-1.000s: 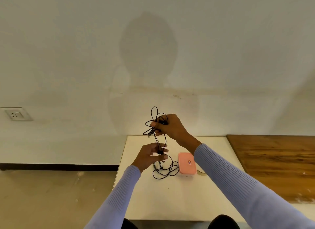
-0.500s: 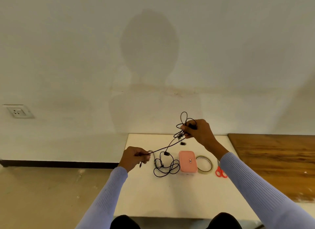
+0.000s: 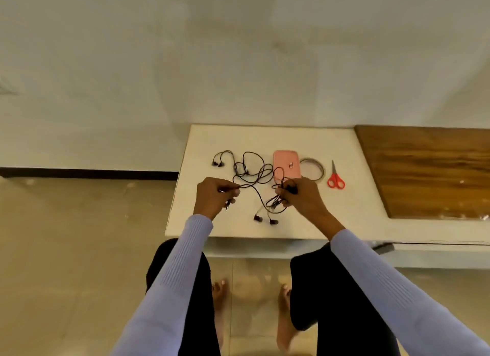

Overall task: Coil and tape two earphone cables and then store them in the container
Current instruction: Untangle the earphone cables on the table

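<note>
**One cable held over the table, a second lying loose**

A black earphone cable is held between both hands above the near half of the white table. Its plug end is pinched by the thumb and curled fingers of the left hand, with the metal plug hanging just below the fist. From there the cable sags in a shallow arc across to the right hand, whose fingers are clenched round a small bundle of loops. Two earbuds dangle beneath that bundle, close to the near edge of the table.

A second cable is spread uncoiled on the table beyond the hands, its loops tangled loosely and its pair of buds lying toward the far left corner. Whether the two cables touch where they cross cannot be told.

A pink container, lid on, is placed just right of the loose loops, behind the right hand. A tape roll lies flat just beside the container's right side, and red scissors are set near the tape, further right, blades pointing to the far edge.

A wooden surface adjoins the right edge of the table. Lilac sleeves cover both forearms.
</note>
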